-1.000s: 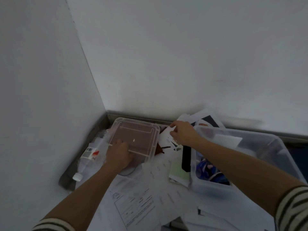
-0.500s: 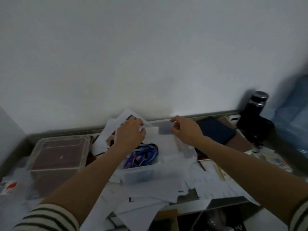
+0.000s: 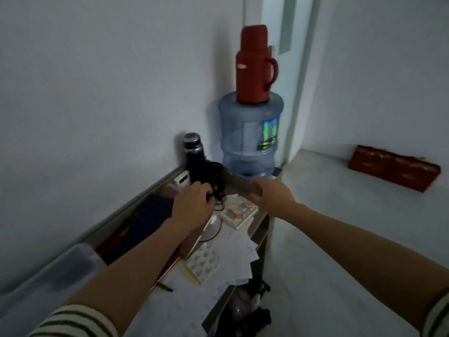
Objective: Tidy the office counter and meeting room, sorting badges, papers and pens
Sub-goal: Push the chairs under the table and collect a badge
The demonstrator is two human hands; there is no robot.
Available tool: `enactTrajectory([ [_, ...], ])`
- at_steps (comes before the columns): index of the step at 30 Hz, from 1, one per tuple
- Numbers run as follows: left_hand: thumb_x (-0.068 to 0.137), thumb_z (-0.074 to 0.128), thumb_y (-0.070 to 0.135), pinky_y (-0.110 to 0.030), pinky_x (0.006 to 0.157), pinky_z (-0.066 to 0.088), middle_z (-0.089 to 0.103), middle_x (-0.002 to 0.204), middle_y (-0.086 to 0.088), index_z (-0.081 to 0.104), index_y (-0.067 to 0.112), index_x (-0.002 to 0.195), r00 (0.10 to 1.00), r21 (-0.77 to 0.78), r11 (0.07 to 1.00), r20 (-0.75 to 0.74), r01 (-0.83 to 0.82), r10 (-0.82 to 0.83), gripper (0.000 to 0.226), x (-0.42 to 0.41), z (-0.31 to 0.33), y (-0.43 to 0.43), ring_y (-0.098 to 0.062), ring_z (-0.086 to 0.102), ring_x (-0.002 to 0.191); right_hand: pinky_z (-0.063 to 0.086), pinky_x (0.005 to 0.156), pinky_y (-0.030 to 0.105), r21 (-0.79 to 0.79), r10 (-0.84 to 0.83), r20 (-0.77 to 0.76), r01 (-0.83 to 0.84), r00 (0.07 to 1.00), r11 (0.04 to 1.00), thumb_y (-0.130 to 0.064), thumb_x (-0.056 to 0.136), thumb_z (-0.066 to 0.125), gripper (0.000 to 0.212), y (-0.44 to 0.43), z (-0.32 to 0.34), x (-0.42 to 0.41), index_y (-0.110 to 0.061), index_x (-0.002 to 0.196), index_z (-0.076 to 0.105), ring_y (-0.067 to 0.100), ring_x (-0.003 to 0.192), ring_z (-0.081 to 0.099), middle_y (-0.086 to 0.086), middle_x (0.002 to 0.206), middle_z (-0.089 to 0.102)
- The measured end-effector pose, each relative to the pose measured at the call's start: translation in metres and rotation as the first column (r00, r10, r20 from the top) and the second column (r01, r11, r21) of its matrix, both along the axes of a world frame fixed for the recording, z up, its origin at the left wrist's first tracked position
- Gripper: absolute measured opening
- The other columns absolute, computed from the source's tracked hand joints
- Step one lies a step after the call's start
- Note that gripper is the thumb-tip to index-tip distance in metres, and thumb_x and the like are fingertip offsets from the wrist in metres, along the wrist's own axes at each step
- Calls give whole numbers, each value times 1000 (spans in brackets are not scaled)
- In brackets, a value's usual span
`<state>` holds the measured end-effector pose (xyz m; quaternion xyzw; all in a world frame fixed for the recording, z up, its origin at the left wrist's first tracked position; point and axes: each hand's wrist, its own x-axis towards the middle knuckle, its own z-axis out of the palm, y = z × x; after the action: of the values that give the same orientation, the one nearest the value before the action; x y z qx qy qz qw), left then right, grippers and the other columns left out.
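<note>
A greyish see-through plastic sheet (image 3: 239,182) hangs between my two hands above the far end of the counter. My right hand (image 3: 272,197) pinches its right end. The fingers of my left hand (image 3: 193,203) curl at its left end, beside a tangle of black cord (image 3: 217,190). Loose white papers (image 3: 233,249) cover the counter under my arms. A dark blue notebook (image 3: 148,220) lies by the wall under my left forearm. No badges or pens can be made out.
A dark flask (image 3: 193,154), a white calculator (image 3: 182,181) and a blue water jug (image 3: 250,139) topped by a red thermos (image 3: 255,64) stand at the counter's far end. A colourful pad (image 3: 239,212), a patterned card (image 3: 202,262), a clear bin's corner (image 3: 60,276). Bare floor lies right, with a red box (image 3: 393,170).
The view has swung right, from the corner boxes to the counter's far end. Both hands lifted the sheet out of the clear bin and carried it rightward.
</note>
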<state>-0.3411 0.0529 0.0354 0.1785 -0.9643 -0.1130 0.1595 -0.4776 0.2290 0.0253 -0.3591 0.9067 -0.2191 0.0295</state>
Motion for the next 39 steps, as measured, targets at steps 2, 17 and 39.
enactTrajectory([
  [2,89,55,31,-35,74,48,60,99,-2,61,18,100,993,4,995,48,103,-103,19,-45,-5,32,-24,60,90,49,78,30,9,-119,26,119,993,993,-31,89,57,26,44,-4,-25,-26,114,61,23,94,64,0,102,69],
  [17,91,54,35,-32,81,50,62,112,1,61,20,114,726,60,740,160,669,-669,28,-314,-43,386,-19,60,96,53,83,35,93,-713,148,708,686,700,-35,90,58,36,443,-42,-150,-26,125,57,15,94,64,-9,102,69],
  [39,90,52,35,-31,83,46,62,117,-1,59,21,118,105,106,150,344,983,-933,32,-544,-78,910,-22,59,106,53,81,35,168,-988,128,984,-89,-67,-38,87,60,37,920,-65,-207,-30,123,58,19,96,64,-7,104,69],
])
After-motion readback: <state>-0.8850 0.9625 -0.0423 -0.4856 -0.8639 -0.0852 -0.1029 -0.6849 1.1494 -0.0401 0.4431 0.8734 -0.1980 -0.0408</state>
